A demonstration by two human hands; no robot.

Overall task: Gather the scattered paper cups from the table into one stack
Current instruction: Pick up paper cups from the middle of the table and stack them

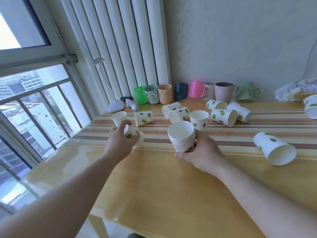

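White paper cups with green leaf prints are scattered over the wooden table (pixel 163 186). My right hand (pixel 204 153) grips a stack of several nested cups (pixel 182 136), standing upright on the table. My left hand (pixel 120 141) is closed around a single cup (pixel 133 133) lying on its side at the left. Behind it stand an upright cup (pixel 118 117) and a tipped cup (pixel 143 118). Two more lie on their sides (pixel 175 111), one stands upright (pixel 199 119), three lie at the back right (pixel 228 111), and one lies at the far right (pixel 274 148).
A row of coloured plastic cups and ceramic mugs (pixel 197 91) lines the wall at the back. A white desk lamp (pixel 115 105) stands at the back left near the radiator. A window with railing is on the left. Another paper cup stack (pixel 311 107) and crumpled cloth sit at the right edge.
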